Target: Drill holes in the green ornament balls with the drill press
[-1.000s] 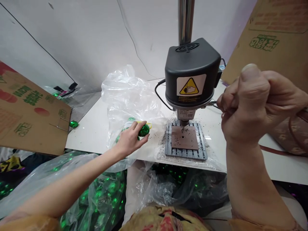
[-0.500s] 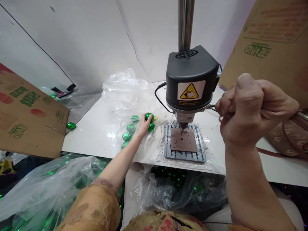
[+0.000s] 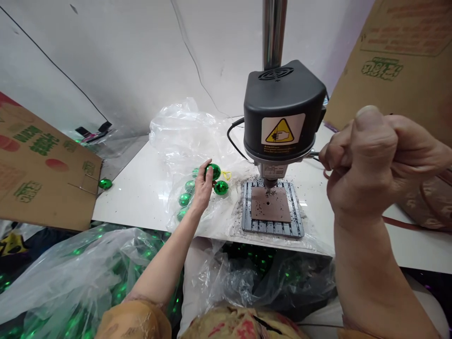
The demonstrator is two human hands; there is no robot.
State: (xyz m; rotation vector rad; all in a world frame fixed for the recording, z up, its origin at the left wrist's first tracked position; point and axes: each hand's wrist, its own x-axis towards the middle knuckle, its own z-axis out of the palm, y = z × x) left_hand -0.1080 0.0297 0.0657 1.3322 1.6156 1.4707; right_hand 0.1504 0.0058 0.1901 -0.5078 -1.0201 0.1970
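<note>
My left hand (image 3: pixel 202 189) is closed around a shiny green bauble (image 3: pixel 214 171) above the clear plastic sheet. Just below it lies another green bauble (image 3: pixel 221 188), and several more sit to the left on the plastic. My right hand (image 3: pixel 370 162) is wrapped around the metal feed handle (image 3: pixel 313 154) at the right side of the black drill press (image 3: pixel 282 106). Under the drill's chuck (image 3: pixel 270 182), a brown board (image 3: pixel 271 212) with a small hole rests on the slotted grey base plate (image 3: pixel 300 228). Dark chips are scattered over both.
Cardboard boxes (image 3: pixel 45 165) stand at left and right. One green bauble (image 3: pixel 105 183) lies beside the left box. Clear bags (image 3: pixel 84 273) of green baubles are below the table's front edge. A yellow loop (image 3: pixel 226 175) lies near the left hand.
My left hand has shifted slightly left with a bauble in its fingers, leaving the lower bauble more exposed. My right hand stays on the handle. The view has shifted a little.
</note>
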